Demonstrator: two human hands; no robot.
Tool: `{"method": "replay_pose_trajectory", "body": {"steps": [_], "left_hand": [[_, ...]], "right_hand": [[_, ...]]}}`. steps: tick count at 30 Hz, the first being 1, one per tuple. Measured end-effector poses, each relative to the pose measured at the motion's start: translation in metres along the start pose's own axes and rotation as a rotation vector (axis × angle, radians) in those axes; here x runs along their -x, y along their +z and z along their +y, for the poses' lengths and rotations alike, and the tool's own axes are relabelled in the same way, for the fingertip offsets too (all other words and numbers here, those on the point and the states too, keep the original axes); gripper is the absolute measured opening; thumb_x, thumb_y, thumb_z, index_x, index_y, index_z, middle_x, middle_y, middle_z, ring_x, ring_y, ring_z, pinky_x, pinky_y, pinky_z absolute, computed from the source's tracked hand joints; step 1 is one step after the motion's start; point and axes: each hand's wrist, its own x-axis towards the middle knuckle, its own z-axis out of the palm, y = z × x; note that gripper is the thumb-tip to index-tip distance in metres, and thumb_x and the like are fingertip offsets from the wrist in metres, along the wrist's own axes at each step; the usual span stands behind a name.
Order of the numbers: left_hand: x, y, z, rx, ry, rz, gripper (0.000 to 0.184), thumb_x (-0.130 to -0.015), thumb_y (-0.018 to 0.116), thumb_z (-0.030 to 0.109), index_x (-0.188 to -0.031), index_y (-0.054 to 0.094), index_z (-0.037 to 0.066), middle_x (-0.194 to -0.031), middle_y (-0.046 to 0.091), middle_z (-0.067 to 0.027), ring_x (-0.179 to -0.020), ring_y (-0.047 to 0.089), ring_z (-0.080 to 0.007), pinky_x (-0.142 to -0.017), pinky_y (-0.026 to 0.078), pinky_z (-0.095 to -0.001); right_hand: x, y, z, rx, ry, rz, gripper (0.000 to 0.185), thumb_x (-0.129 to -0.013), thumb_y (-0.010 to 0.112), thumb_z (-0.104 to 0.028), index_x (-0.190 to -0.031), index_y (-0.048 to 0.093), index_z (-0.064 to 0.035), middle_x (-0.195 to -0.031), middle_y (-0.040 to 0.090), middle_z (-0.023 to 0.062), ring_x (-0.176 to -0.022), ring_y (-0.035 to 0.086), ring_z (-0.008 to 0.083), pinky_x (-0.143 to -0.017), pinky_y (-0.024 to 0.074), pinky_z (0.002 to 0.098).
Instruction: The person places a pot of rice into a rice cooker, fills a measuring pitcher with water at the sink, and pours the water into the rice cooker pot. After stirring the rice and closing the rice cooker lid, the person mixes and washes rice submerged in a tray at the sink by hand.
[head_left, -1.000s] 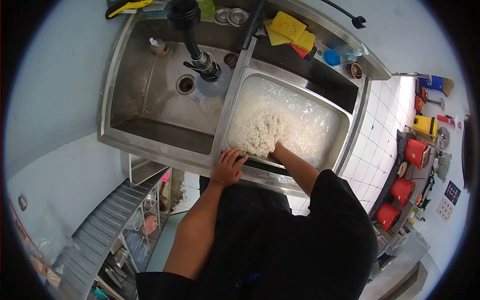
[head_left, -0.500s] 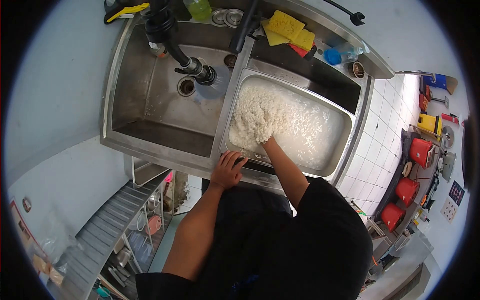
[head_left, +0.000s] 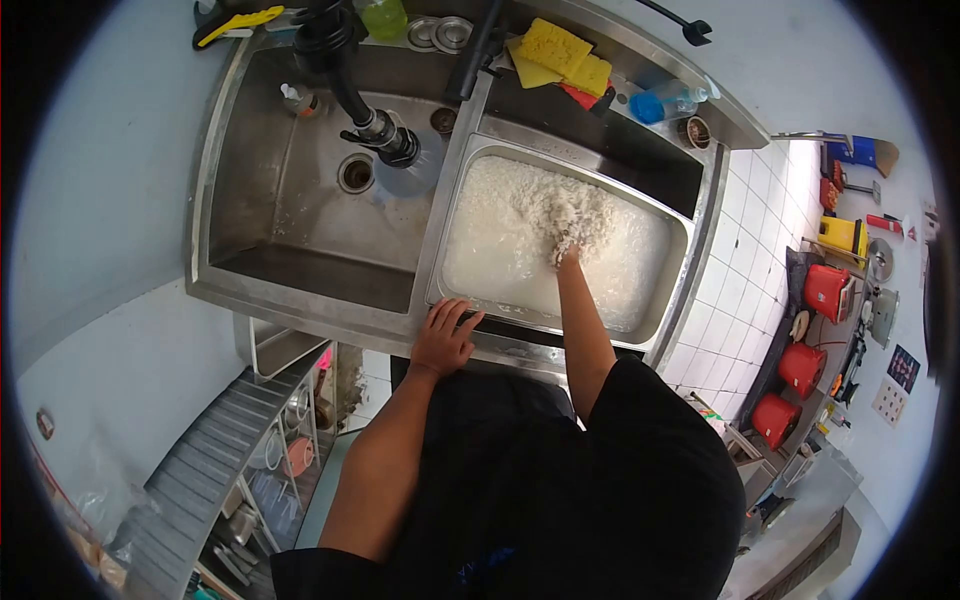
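Note:
A deep rectangular metal pan [head_left: 683,262] sits over the right sink basin, holding white rice [head_left: 490,195] in cloudy water. My right hand [head_left: 567,252] is sunk in the rice near the pan's middle, with grains heaped over and around it; its fingers are hidden. At the pan's near left corner, my left hand [head_left: 446,338] lies on the sink's front edge [head_left: 395,322], fingers spread and apart, fingertips by the pan's rim. Nothing shows in that hand.
The left basin [head_left: 300,225] has a black faucet [head_left: 385,135] hanging over it and a small bottle [head_left: 299,99] inside. Yellow sponges [head_left: 555,50], a blue soap bottle [head_left: 665,101] and a small cup [head_left: 694,131] stand along the back ledge. Red containers [head_left: 803,370] are at right.
My right hand has moved rightward through the pan, and the heap of rice has shifted from the left side toward the middle. My left hand stays on the sink edge.

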Motion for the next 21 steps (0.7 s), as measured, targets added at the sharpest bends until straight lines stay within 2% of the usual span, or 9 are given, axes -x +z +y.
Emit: {"method": "replay_pose_trajectory", "body": {"steps": [5, 6, 12, 14, 15, 16, 18, 21], "left_hand": [[0.002, 0.004, -0.002, -0.001, 0.005, 0.024, 0.058, -0.073, 0.060, 0.017, -0.130, 0.055, 0.016, -0.130, 0.051, -0.0114, -0.128, 0.046, -0.0276, -0.114, 0.031, -0.0468], [0.001, 0.003, -0.001, -0.004, 0.007, 0.023, 0.058, -0.073, 0.060, 0.016, -0.130, 0.055, 0.016, -0.130, 0.051, -0.0114, -0.128, 0.046, -0.0275, -0.114, 0.031, -0.0468], [0.001, 0.000, 0.000, 0.004, 0.007, 0.023, 0.057, -0.073, 0.060, 0.016, -0.129, 0.056, 0.015, -0.129, 0.051, -0.0116, -0.128, 0.046, -0.0274, -0.114, 0.031, -0.0468], [0.002, 0.002, -0.001, 0.002, 0.015, 0.026, 0.057, -0.073, 0.060, 0.016, -0.129, 0.056, 0.015, -0.129, 0.051, -0.0117, -0.128, 0.046, -0.0274, -0.114, 0.031, -0.0470], [0.001, 0.001, -0.001, 0.000, 0.014, 0.026, 0.057, -0.073, 0.060, 0.016, -0.129, 0.056, 0.015, -0.129, 0.051, -0.0117, -0.128, 0.046, -0.0275, -0.114, 0.031, -0.0471], [0.001, 0.000, 0.000, -0.002, 0.013, 0.028, 0.057, -0.073, 0.060, 0.016, -0.130, 0.056, 0.015, -0.129, 0.051, -0.0118, -0.128, 0.046, -0.0276, -0.114, 0.031, -0.0473], [0.000, -0.001, 0.001, 0.005, 0.014, 0.030, 0.057, -0.073, 0.060, 0.016, -0.130, 0.055, 0.015, -0.129, 0.051, -0.0119, -0.128, 0.046, -0.0278, -0.114, 0.031, -0.0475], [0.001, -0.001, 0.001, 0.016, 0.015, 0.032, 0.057, -0.073, 0.061, 0.016, -0.130, 0.055, 0.015, -0.129, 0.051, -0.0119, -0.128, 0.045, -0.0280, -0.114, 0.031, -0.0478]], "right_hand": [[0.030, 0.011, 0.072, -0.977, -0.295, -0.655, 0.060, -0.100, 0.041, -0.028, -0.154, 0.021, -0.0136, -0.159, 0.021, 0.0117, -0.146, 0.019, 0.0340, -0.119, 0.0216, 0.0400], [0.036, 0.024, 0.071, -0.997, -0.265, -0.543, 0.058, -0.098, 0.042, -0.027, -0.152, 0.027, -0.0140, -0.159, 0.023, 0.0120, -0.146, 0.019, 0.0334, -0.119, 0.0220, 0.0414], [0.098, 0.095, 0.073, -1.553, 0.125, -0.740, 0.054, -0.093, 0.039, -0.029, -0.145, 0.041, -0.0144, -0.154, 0.032, 0.0185, -0.142, 0.029, 0.0337, -0.117, 0.0258, 0.0442], [0.110, 0.151, 0.027, -1.461, 0.152, -0.850, 0.055, -0.093, 0.046, -0.035, -0.143, 0.044, -0.0125, -0.148, 0.041, 0.0161, -0.139, 0.037, 0.0327, -0.115, 0.0302, 0.0423], [0.113, 0.146, 0.029, -1.413, 0.165, -0.905, 0.055, -0.093, 0.049, -0.038, -0.142, 0.046, -0.0116, -0.146, 0.046, 0.0149, -0.137, 0.040, 0.0322, -0.113, 0.0325, 0.0413], [0.122, 0.147, 0.040, -1.375, 0.141, -0.841, 0.058, -0.091, 0.053, -0.040, -0.141, 0.047, -0.0124, -0.143, 0.048, 0.0146, -0.134, 0.043, 0.0323, -0.112, 0.0341, 0.0412], [0.135, 0.081, 0.121, -1.289, 0.100, -0.715, 0.063, -0.086, 0.059, -0.044, -0.140, 0.048, -0.0142, -0.138, 0.053, 0.0140, -0.129, 0.049, 0.0326, -0.110, 0.0374, 0.0409], [0.129, 0.072, 0.102, -1.114, 0.161, -0.846, 0.062, -0.079, 0.067, -0.042, -0.133, 0.056, -0.0163, -0.135, 0.056, 0.0116, -0.125, 0.052, 0.0305, -0.106, 0.0412, 0.0402]]}}
